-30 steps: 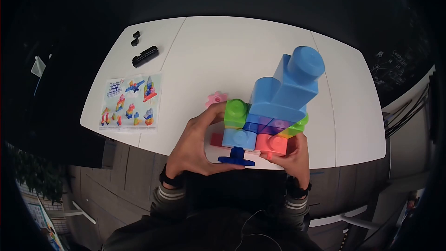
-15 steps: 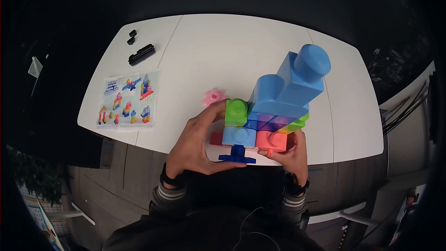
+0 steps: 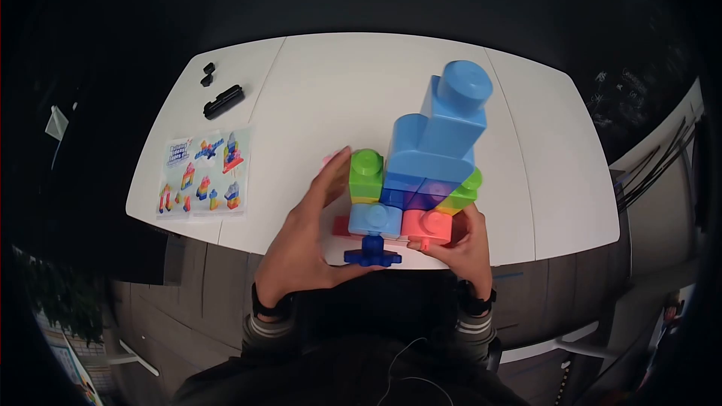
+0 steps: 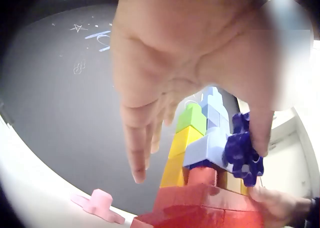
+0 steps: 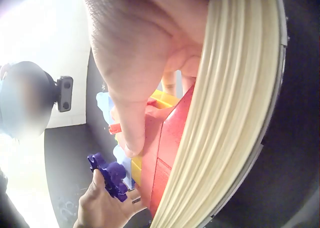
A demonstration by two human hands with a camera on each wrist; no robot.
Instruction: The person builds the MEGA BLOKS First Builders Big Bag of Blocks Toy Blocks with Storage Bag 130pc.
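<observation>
A tall building-block structure [image 3: 430,169] stands at the near table edge: large light-blue blocks on top, green, yellow, purple and coral ones lower down. Its red base [image 4: 200,203] is best seen in the left wrist view. My left hand [image 3: 295,244] is around the left side with its fingers nearly straight, apart from the blocks in the left wrist view. Its thumb touches a dark-blue gear [image 3: 372,252] at the front. On the right side, my right hand [image 3: 471,246] grips the structure low down, thumb over the red base in the right wrist view, fingers partly hidden behind.
A pink gear [image 4: 100,202] lies on the white table [image 3: 346,75] beyond my left hand. Picture instructions [image 3: 201,173] lie at the left. Behind them are a black cylindrical object [image 3: 224,101] and small black pieces [image 3: 207,75].
The structure and both hands have shifted slightly left in the head view. My left fingers have straightened away from the green block, and now hide most of the pink gear.
</observation>
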